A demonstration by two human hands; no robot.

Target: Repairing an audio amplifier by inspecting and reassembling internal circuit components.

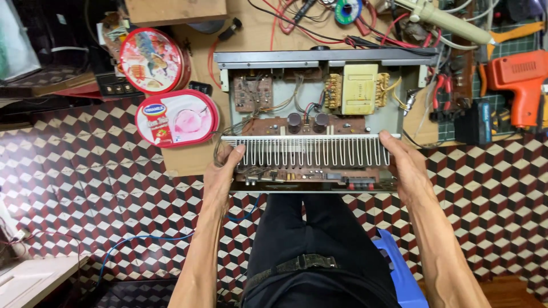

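Note:
An opened amplifier chassis (394, 117) lies on the wooden bench with its circuit boards, two dark capacitors and a yellow transformer (359, 88) exposed. A white finned heat sink (311, 149) runs across its near side. My left hand (224, 171) grips the chassis at its near left corner, fingers curled over the heat sink's end. My right hand (404, 165) grips the near right corner the same way. The near edge of the chassis overhangs the bench above my lap.
Left of the chassis lie a round red tin (151, 60) and an oval pink-and-red tub (177, 118). An orange power drill (522, 85), pliers and a glue gun (448, 20) sit at right. Red and black wires lie behind. Patterned floor tiles and a blue stool (399, 268) below.

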